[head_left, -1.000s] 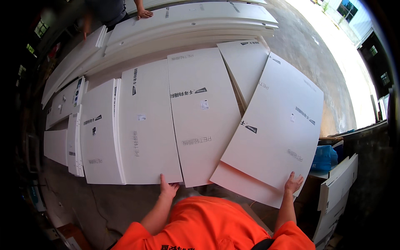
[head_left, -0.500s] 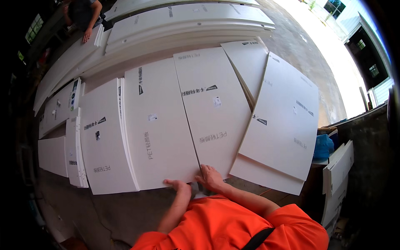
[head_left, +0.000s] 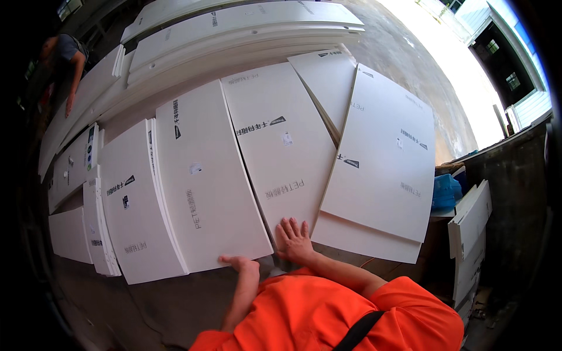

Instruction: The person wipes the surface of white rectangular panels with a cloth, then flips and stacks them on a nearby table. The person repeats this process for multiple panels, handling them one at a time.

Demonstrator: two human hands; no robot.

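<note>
Two long white panels lie side by side in front of me, both with printed marks and a small label. My left hand [head_left: 241, 263] grips the near edge of the left white panel [head_left: 205, 181], thumb on top and the other fingers hidden beneath. On the near end of the right white panel [head_left: 281, 158] rests my right hand [head_left: 295, 242], flat with its fingers spread. A narrow dark gap runs between these two panels. Further right, a stack of slanted white panels [head_left: 383, 152] overlaps the right panel's side.
More white panels [head_left: 137, 205] are stacked to the left. Long boards [head_left: 246, 17] lie across the back, where another person's hand [head_left: 69, 105] rests on one. A blue plastic object [head_left: 446, 192] and upright panels [head_left: 470, 228] stand at the right.
The gap between the two middle panels has widened at the near end. My right hand's fingers have spread out flat. My left hand stays at the left panel's edge. The whole view has shifted.
</note>
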